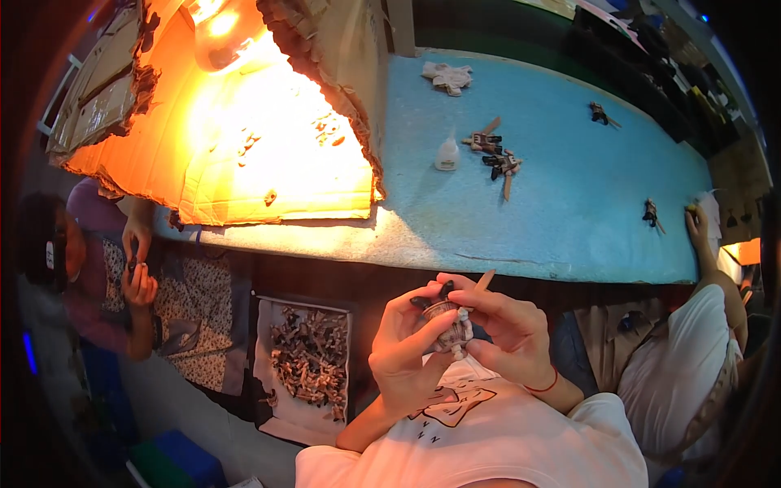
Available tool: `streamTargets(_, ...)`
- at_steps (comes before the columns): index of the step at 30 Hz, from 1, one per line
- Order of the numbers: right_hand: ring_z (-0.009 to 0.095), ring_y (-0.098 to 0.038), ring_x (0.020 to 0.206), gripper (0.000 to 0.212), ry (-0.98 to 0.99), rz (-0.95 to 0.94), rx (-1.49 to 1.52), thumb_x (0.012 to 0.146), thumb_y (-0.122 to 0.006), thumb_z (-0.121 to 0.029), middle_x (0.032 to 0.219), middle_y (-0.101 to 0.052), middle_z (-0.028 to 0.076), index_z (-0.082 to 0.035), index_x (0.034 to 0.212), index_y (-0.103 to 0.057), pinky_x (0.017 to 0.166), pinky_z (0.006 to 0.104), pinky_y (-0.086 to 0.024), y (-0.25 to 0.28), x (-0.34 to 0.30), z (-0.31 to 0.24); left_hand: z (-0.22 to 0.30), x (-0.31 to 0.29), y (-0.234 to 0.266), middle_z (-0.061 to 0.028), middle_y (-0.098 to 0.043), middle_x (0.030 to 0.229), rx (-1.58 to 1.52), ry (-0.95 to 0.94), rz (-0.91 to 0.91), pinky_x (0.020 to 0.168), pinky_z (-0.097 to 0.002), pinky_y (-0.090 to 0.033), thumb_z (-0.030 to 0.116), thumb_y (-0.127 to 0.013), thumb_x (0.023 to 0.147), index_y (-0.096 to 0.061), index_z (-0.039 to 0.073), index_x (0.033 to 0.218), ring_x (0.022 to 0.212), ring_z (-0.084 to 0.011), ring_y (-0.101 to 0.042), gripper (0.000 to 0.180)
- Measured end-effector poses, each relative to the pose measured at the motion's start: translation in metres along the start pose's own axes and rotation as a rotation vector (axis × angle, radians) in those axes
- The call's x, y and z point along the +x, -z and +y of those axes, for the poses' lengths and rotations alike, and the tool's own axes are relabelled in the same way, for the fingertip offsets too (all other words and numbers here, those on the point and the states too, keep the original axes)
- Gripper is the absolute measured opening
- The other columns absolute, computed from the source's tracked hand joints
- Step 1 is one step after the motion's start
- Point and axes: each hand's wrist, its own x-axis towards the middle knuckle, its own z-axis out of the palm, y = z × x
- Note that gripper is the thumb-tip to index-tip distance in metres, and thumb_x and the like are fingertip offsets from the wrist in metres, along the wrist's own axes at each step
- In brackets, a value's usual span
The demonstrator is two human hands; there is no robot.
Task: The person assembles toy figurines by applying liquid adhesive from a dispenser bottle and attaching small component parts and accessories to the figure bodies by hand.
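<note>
I hold a small toy figure (pixel 452 319) in front of my chest, just off the table's near edge. Its dark feet point up and its pale body hangs between my fingers. My left hand (pixel 407 346) is closed round one side of it, thumb across the body. My right hand (pixel 511 332) pinches the other side. A flat wooden stick (pixel 486 281) pokes up past my right fingertips; whether it is fixed to the figure is hidden.
A torn cardboard box (pixel 277 191), brightly lit by a lamp (pixel 224 41), holds several small parts. On the blue table (pixel 553 187) lie figures with sticks (pixel 504 165), a small white bottle (pixel 447 154) and a crumpled white cloth (pixel 447 77). A parts-filled tray (pixel 281 423) sits lower left. People flank me.
</note>
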Motion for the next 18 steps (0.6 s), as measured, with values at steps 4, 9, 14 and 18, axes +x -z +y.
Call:
streamTargets(4, 0.028, -0.039, 0.121, 0.056, 0.033, 0.002, -0.027, 0.065, -0.05, 0.01, 0.12, -0.05, 0.019, 0.005, 0.121, -0.045, 0.097, 0.0329, -0.035, 0.0004, -0.0016, 0.0019, -0.0007, -0.0003, -0.0012, -0.0192, -0.042, 0.117, 0.052, -0.041, -0.016, 0.089, -0.0372, -0.044, -0.018, -0.065, 0.056, -0.061, -0.001, 0.102, 0.11, -0.0303, -0.047, 0.049)
streamTargets(9, 0.03, -0.04, 0.121, 0.058, 0.051, -0.008, -0.03, 0.064, -0.048, 0.009, 0.119, -0.05, 0.02, 0.005, 0.122, -0.044, 0.097, 0.0357, -0.035, 0.0013, -0.0002, -0.0012, -0.0033, -0.0004, -0.002, -0.0194, -0.041, 0.118, 0.036, -0.078, -0.019, 0.089, -0.0369, -0.044, -0.017, -0.066, 0.057, -0.06, -0.002, 0.103, 0.109, -0.03, -0.047, 0.049)
streamTargets(14, 0.032, -0.039, 0.121, 0.059, 0.072, -0.035, -0.05, 0.065, -0.049, 0.007, 0.12, -0.05, 0.021, 0.005, 0.123, -0.043, 0.097, 0.0367, -0.034, 0.0036, 0.002, -0.0002, -0.004, 0.0006, -0.0029, -0.0194, -0.041, 0.118, 0.019, -0.094, -0.011, 0.089, -0.0367, -0.044, -0.015, -0.066, 0.059, -0.06, -0.002, 0.103, 0.108, -0.0299, -0.048, 0.047)
streamTargets(18, 0.031, -0.036, 0.123, 0.059, 0.05, -0.074, 0.077, 0.069, -0.052, 0.004, 0.125, -0.044, 0.023, 0.007, 0.126, -0.038, 0.099, 0.0355, -0.031, 0.0064, 0.0013, -0.0014, -0.0017, 0.0006, -0.0022, -0.0194, -0.04, 0.118, -0.008, -0.078, -0.016, 0.089, -0.0368, -0.043, -0.014, -0.064, 0.062, -0.059, -0.003, 0.105, 0.108, -0.03, -0.048, 0.044)
